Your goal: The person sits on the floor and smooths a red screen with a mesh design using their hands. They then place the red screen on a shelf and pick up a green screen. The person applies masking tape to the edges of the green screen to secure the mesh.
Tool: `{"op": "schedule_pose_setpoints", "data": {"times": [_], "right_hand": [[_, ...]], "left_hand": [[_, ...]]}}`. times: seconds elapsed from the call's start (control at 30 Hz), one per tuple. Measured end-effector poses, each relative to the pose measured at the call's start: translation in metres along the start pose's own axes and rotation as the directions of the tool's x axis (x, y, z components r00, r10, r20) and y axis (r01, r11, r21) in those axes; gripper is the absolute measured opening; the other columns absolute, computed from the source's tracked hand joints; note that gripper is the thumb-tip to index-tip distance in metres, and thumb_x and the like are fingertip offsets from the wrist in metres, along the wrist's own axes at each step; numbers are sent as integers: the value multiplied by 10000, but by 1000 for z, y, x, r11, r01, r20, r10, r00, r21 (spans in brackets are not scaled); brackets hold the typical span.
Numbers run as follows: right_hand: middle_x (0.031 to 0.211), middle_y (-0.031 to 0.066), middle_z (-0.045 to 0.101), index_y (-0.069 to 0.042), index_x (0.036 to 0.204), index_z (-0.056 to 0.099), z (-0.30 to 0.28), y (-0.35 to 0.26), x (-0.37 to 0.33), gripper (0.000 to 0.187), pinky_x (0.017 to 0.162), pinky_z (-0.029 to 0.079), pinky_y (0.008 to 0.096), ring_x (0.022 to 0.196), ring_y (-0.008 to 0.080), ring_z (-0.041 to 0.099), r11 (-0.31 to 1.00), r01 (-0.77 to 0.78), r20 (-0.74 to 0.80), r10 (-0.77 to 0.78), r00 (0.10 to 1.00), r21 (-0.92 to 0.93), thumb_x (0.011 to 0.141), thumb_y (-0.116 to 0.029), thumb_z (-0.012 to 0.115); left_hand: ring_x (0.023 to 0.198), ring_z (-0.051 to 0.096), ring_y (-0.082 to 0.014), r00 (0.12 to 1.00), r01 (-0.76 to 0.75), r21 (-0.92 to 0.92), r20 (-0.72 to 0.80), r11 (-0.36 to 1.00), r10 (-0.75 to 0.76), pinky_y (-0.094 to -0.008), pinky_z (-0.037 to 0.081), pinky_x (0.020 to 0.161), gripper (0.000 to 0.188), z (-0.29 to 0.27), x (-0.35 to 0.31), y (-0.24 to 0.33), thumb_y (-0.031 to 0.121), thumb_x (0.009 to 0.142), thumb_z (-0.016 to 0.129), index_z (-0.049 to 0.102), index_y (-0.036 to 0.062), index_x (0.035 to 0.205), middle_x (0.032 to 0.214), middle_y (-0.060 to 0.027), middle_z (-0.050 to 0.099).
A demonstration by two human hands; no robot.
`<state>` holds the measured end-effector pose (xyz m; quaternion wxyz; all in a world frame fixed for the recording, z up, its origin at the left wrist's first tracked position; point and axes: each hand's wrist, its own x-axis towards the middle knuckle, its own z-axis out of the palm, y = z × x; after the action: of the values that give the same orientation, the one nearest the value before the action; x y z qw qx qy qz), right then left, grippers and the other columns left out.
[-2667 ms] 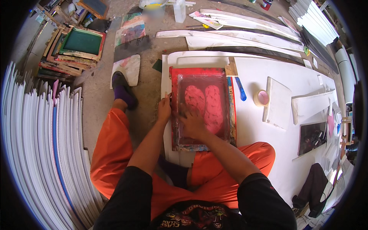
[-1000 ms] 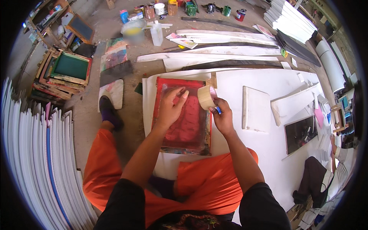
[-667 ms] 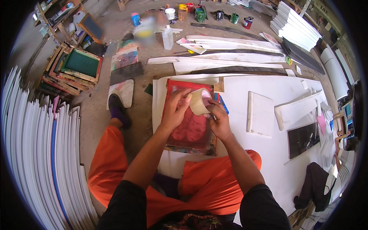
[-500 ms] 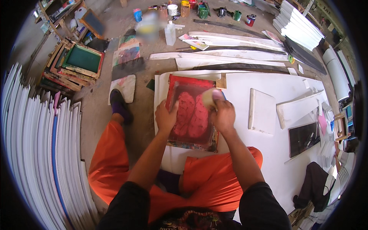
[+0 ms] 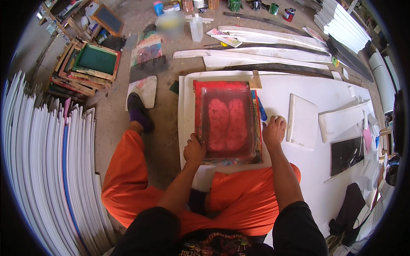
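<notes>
Head view: the right hand (image 5: 273, 130) has left the red printing screen (image 5: 227, 121) and rests open just beside it, while the left hand (image 5: 194, 150) now grips the frame's near-left edge, suggesting that pass is finished.

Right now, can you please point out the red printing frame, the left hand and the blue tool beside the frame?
red printing frame (image 5: 227, 123): head view, on the pink mesh in its middle.
left hand (image 5: 194, 150): head view, on its back, at the frame's lower left corner.
blue tool (image 5: 261, 112): head view, on its handle.

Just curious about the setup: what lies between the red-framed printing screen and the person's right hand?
In the head view, a blue-handled tool lies along the red-framed printing screen's right edge, beside the right hand.
</notes>
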<state>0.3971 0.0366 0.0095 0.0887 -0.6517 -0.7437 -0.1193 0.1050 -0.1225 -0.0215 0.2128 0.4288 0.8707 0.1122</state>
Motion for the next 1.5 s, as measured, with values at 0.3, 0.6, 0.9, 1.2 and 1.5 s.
{"op": "schedule_pose_setpoints", "data": {"times": [0.3,0.6,0.9,1.2,1.5], "right_hand": [[1291,242,625,-82,1589,373,13,-29,-1,617,889,584,547,1085,418,711,983,-67,531,-34,847,169,1007,-163,562],[1330,149,595,-220,1501,505,48,0,68,567,947,578,475,1186,350,628,996,77,250,-86,964,43,958,-168,660],[1086,354,708,46,1325,380,28,11,36,619,910,564,558,1059,510,702,867,-437,538,256,803,239,947,-320,706],[1256,291,659,-64,1521,413,66,-4,31,682,985,512,580,1226,476,608,879,-237,195,169,966,413,946,-291,701],[1174,146,648,-8,1263,639,17,-94,-40,524,952,552,454,1163,326,615,682,459,151,-636,757,569,835,-285,760]], "left_hand": [[934,719,-492,993,112,-270,61,956,-99,-545,581,803,634,21,-39,14,439,937,721,414,-14,1256,1010,-320,702],[1018,672,-325,958,-232,-211,-222,950,184,-447,538,869,498,1,0,-9,494,818,852,752,91,1092,1046,-107,718],[1434,479,-322,461,-848,284,-25,448,887,-467,439,1148,747,-48,102,-37,465,733,870,633,210,1393,1410,-59,615],[1332,601,-348,526,-742,285,-315,607,790,-508,480,1106,614,24,65,-27,503,730,859,751,157,1226,1305,-72,709],[1472,472,-311,591,-702,296,-267,648,761,-523,359,1217,765,23,44,-33,527,865,782,591,61,1441,1541,-122,552]]}}
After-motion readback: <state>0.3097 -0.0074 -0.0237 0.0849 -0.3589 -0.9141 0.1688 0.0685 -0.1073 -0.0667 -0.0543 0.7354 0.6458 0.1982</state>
